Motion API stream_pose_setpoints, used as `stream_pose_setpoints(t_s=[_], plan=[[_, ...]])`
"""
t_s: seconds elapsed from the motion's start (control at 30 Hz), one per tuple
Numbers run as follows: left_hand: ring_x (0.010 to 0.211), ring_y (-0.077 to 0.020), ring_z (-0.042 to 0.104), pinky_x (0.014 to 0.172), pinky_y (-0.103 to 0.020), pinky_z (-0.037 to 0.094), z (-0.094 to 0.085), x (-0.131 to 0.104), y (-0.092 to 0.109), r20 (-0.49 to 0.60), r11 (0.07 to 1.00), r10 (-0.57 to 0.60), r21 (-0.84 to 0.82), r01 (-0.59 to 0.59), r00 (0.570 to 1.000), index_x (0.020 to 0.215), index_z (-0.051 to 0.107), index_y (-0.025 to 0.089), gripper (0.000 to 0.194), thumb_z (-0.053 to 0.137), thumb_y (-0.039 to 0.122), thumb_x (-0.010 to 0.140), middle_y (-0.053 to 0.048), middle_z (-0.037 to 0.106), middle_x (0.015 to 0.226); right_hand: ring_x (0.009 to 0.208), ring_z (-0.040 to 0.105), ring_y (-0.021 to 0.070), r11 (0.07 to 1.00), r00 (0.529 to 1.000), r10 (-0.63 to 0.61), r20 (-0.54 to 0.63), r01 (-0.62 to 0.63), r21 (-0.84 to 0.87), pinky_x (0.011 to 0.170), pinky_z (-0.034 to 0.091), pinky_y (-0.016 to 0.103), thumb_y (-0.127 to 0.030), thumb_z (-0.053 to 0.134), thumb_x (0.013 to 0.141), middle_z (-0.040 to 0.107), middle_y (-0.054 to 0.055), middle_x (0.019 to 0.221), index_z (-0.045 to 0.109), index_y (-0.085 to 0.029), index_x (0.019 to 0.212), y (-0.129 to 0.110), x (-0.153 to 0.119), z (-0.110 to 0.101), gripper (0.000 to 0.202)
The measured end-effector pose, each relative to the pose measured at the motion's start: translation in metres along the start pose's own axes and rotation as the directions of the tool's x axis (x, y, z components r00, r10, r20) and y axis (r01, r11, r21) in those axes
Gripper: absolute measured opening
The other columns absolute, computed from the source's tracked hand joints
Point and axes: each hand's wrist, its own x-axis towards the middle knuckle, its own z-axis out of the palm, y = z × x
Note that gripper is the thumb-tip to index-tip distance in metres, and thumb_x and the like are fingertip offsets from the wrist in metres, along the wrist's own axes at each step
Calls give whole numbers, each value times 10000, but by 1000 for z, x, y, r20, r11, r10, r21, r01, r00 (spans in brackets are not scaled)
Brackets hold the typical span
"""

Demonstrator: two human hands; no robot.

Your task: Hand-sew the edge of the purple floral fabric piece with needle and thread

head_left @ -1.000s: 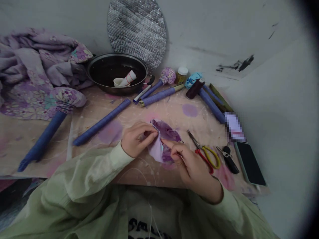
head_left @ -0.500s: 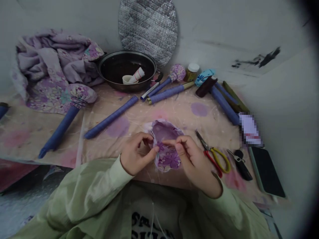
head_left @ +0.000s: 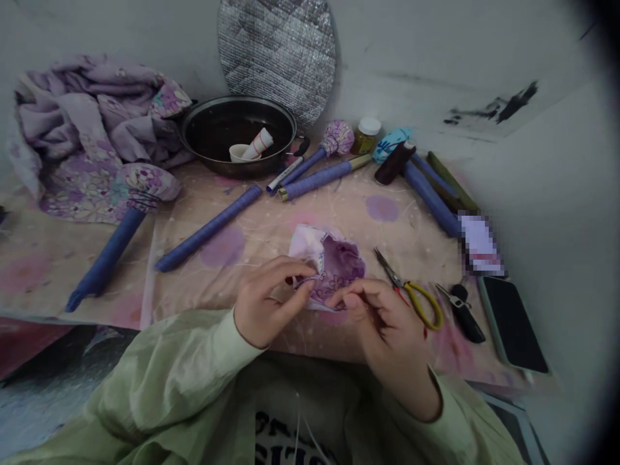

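A piece of purple floral fabric, gathered into an open pouch shape with a pale outer side, lies at the middle of the table's near part. My left hand pinches its near left edge between thumb and fingers. At the lower right edge of the fabric, my right hand is closed, thumb against index finger; anything between these fingertips is too small to make out. Just right of the fabric lie needle-nose pliers with one yellow and one red handle, the red one partly behind my right hand.
Beyond them lie small black-handled snips and a phone. Blue-wrapped sticks, some with fabric heads, cross the table. A black pan, a jar, a dark thread spool and bunched floral cloth stand behind.
The fabric has turned, so its pale outer side shows at the upper left. My right hand has shifted down and right, to the fabric's lower edge. The view has shifted slightly.
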Motion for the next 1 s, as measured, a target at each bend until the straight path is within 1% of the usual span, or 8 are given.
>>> stream_pose_setpoints(t_s=[0.07,0.13,0.2,0.4,0.6,0.73,0.83,1.0], plan=[[793,-151,673,706,-275,546,1,-1,1,-11,1000,-27,-6,27,1000,910,671,186,117,677,131,807,-38,719,853,681,663,113,1000,1000,16,0,-16,-21,623,517,217,-205,554,905,699,-25,727,603,-235,871,-2,2,0,66],[801,-149,675,715,-275,546,1,-2,1,-20,998,-62,-13,61,998,919,673,190,128,693,142,801,-31,721,862,620,640,99,999,1000,15,-6,-16,-37,580,502,201,-211,576,890,681,-39,682,616,-230,856,-3,5,2,56],[810,-147,675,730,-280,547,1,-2,3,-21,997,-73,-23,73,997,913,671,193,125,694,141,801,-27,721,870,600,627,86,998,1000,-3,-23,2,-56,565,493,188,-205,591,877,684,-46,687,629,-230,858,-5,8,4,49],[816,-147,674,758,-295,554,1,3,7,-12,998,-30,-54,29,999,888,662,194,116,672,112,807,-23,716,851,577,614,71,996,999,-43,-24,41,-78,556,487,174,-147,592,854,699,-45,692,655,-214,833,-12,14,7,94],[799,-168,675,714,-312,563,2,2,-1,10,993,-85,-81,86,996,906,665,196,93,686,188,815,-44,720,855,553,613,98,999,999,24,-37,-25,-42,521,483,212,-200,593,861,675,-35,650,651,-215,828,-10,14,6,68],[761,-156,680,709,-284,570,0,-3,-8,68,989,-128,-70,133,989,939,665,169,175,730,211,782,-50,728,842,574,609,102,997,989,75,-125,-78,-22,545,492,222,-214,597,862,654,-32,646,643,-220,821,-8,14,1,61],[774,-163,684,723,-288,569,-1,-7,-12,80,991,-117,-49,121,990,943,663,161,207,750,212,762,-61,731,850,570,607,105,993,967,115,-228,-111,32,550,503,229,-217,603,863,635,-29,628,640,-212,820,-7,16,-3,57],[800,-168,663,707,-290,556,-3,-13,-19,59,998,-60,-20,61,996,947,655,159,212,742,170,754,-82,712,893,581,612,123,968,925,168,-341,-88,236,548,515,260,-244,610,873,563,-35,598,639,-209,827,-1,18,-8,65]])
